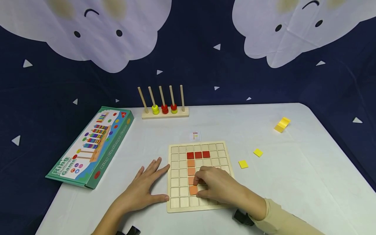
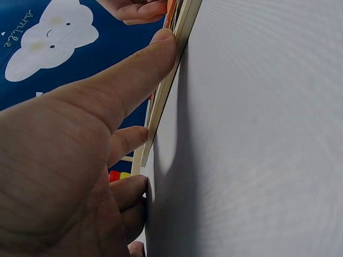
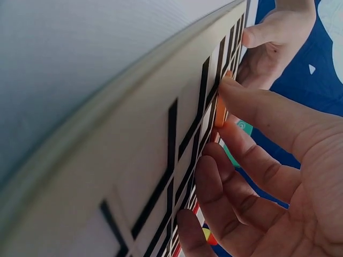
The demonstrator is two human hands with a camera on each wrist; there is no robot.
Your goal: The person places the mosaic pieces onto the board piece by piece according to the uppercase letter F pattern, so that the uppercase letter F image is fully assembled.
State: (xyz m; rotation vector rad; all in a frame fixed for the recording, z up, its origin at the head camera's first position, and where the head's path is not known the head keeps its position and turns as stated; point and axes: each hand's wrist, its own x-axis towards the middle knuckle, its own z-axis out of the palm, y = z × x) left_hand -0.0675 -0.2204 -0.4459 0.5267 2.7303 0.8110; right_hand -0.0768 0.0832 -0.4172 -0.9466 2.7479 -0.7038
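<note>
A square wooden grid board lies on the table. Three red tiles sit in a row near its top, and several orange tiles run down one column beneath. At the column's lower end my right hand pinches an orange tile between thumb and index finger; it appears slightly askew in its cell. My left hand is spread flat at the board's left side, its thumb and index fingertip touching the edge. Beyond the board lies a small printed grid card.
Two yellow tiles lie loose right of the board, with a row of yellow pieces farther back. A green game box is at the left. Behind stands a wooden peg rack holding red and yellow rings.
</note>
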